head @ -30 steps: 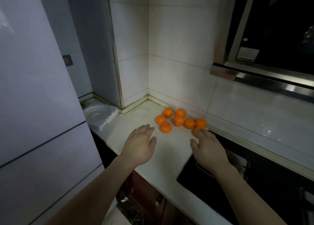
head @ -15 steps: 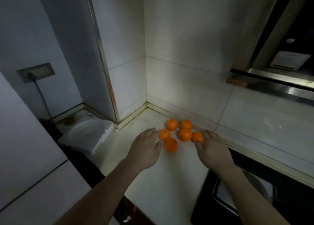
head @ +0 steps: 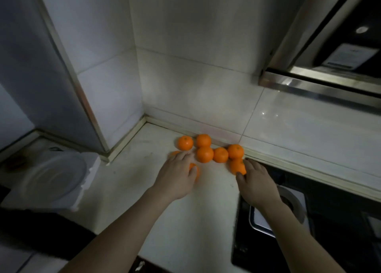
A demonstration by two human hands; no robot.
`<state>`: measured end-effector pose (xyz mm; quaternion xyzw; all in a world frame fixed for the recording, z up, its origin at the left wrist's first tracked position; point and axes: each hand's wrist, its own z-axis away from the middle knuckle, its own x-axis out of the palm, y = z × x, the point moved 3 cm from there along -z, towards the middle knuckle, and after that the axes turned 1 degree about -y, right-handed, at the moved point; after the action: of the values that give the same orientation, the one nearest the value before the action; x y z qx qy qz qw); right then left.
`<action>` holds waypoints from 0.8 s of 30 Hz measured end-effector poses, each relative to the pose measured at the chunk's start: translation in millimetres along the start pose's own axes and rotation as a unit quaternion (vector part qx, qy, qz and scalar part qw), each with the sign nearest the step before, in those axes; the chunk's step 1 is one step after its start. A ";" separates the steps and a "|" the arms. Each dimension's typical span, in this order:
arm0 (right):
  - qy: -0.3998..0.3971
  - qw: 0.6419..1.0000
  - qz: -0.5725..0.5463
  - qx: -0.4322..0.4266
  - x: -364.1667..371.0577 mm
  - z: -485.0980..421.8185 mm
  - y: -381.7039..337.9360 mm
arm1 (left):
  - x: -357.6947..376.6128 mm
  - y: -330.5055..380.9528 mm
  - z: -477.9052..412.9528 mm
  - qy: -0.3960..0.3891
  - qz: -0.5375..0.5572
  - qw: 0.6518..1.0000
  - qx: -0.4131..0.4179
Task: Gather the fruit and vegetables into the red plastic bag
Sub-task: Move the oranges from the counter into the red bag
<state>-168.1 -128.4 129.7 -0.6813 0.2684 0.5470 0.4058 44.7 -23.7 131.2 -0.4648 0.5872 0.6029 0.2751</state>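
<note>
Several small oranges [head: 204, 154] lie in a loose cluster on the white counter [head: 132, 182], close to the back wall in the corner. My left hand [head: 177, 176] lies over the two nearest oranges on the left, its fingers curved round one orange [head: 195, 170] that shows beside the thumb. My right hand [head: 254, 180] comes in from the right, and its thumb and fingers curl round the orange [head: 237, 166] at the cluster's right front. No red plastic bag is in view.
A white plastic lid or tray [head: 53, 176] sits at the counter's left end, beside a grey panel [head: 41, 66]. A black hob [head: 309, 221] with a metal-rimmed pot lies right of my right hand. A range hood [head: 329, 70] hangs above it.
Both hands have moved forward onto the cluster: the left now covers two oranges and the right has closed round one. The camera has tilted and come nearer to the corner.
</note>
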 end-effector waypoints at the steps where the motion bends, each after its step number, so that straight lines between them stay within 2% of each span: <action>1: -0.009 1.000 -0.001 0.007 4.6 -2.0 4.8 | 3.3 0.5 -4.4 -0.001 0.005 1.000 0.006; 7: -0.053 0.997 -0.008 0.048 29.9 -45.1 39.6 | 32.0 -2.9 -54.5 -0.016 0.015 1.000 0.019; 17: -0.130 0.989 0.019 0.066 81.8 -149.1 78.2 | 105.7 -33.1 -153.7 -0.076 0.026 0.996 -0.037; 24: -0.171 0.981 -0.018 0.089 121.6 -203.6 98.6 | 158.8 -54.4 -191.7 -0.093 0.015 0.994 -0.060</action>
<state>-109.2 -343.2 1.7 -0.5435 0.2303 0.6223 0.5141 71.8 -233.8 -10.3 -0.4131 0.5287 0.6821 0.2908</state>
